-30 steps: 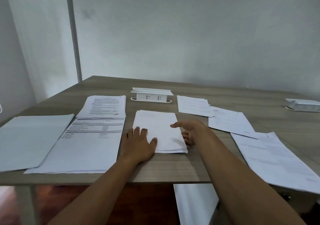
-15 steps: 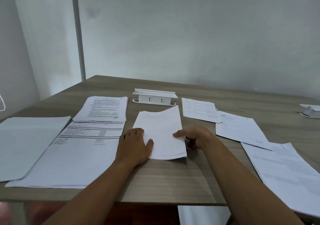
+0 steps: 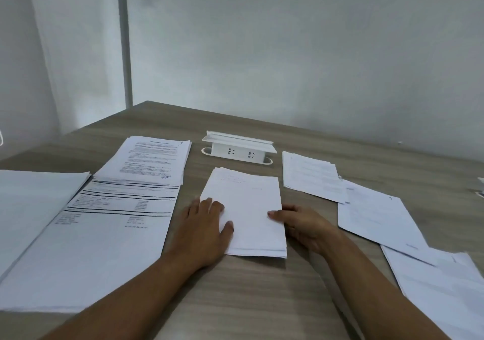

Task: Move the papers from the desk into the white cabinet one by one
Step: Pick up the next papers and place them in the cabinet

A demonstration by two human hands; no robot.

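Centre paper stack [image 3: 243, 208] lies flat near the surface's [image 3: 262, 300] front edge, just before the socket box [image 3: 237, 148]. Left hand [image 3: 203, 232] rests open on its left edge — apparently pinning it. Right hand [image 3: 301, 224] curls loosely at the right edge, thumb on top — likely separating one sheet; nothing gripped yet. Cabinet not in view.
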